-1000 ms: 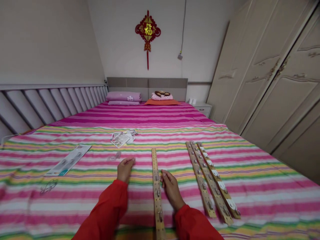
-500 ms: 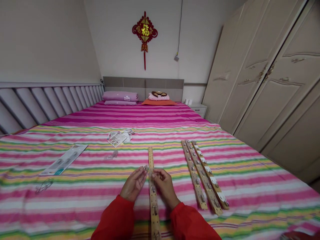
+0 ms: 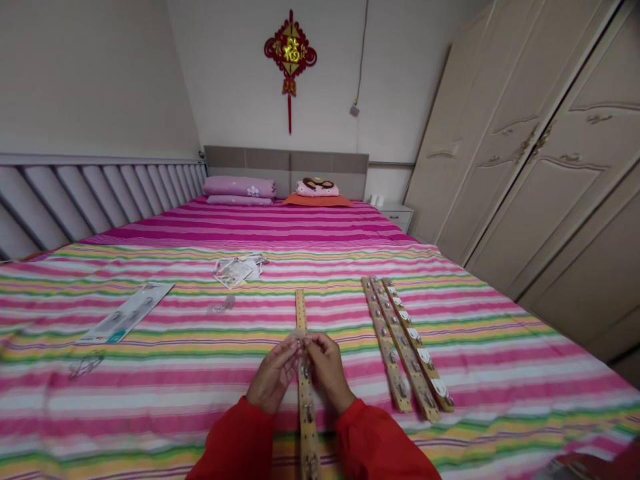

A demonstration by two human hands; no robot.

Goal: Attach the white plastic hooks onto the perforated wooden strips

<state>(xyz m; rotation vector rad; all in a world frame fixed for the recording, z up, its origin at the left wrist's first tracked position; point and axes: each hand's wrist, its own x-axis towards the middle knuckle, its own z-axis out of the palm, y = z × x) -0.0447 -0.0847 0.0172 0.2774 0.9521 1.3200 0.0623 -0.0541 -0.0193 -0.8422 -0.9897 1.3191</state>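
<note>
hands pinch clear plastic over a wooden strip

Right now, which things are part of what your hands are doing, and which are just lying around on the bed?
With the hands:
left hand
right hand
clear piece between them
wooden strip under them

Lying around:
three strips
packet
papers
clear bit

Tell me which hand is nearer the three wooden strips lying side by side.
Right hand: it is to the left of the three wooden strips, not touching them. The left hand is farther away, on the right hand's other side.
</note>
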